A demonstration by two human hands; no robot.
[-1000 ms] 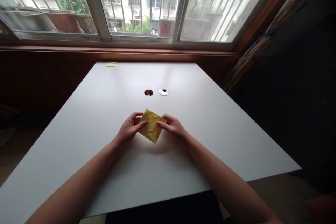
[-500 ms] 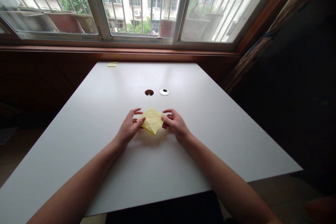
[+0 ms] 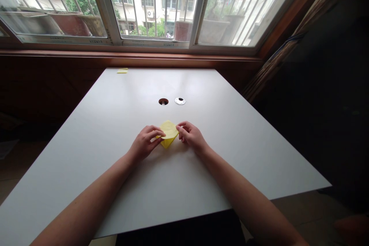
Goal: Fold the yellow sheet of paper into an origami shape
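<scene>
A folded yellow paper (image 3: 168,132) lies on the white table (image 3: 115,123), a little nearer to me than its middle. My left hand (image 3: 145,142) has its fingers curled over the paper's left side, pinching it. My right hand (image 3: 190,135) pinches the paper's right edge with fingers bent. The two hands are close together and cover most of the paper; only its top and lower point show.
A round cable hole (image 3: 163,101) and a white grommet cap (image 3: 180,101) sit beyond the paper. A small yellow sheet (image 3: 122,70) lies at the table's far left edge. A barred window (image 3: 150,4) runs along the back; a curtain (image 3: 282,54) hangs at right.
The paper was held up as a wide diamond, then lowered toward the table. Both hands have moved inward and the paper now shows narrower between them.
</scene>
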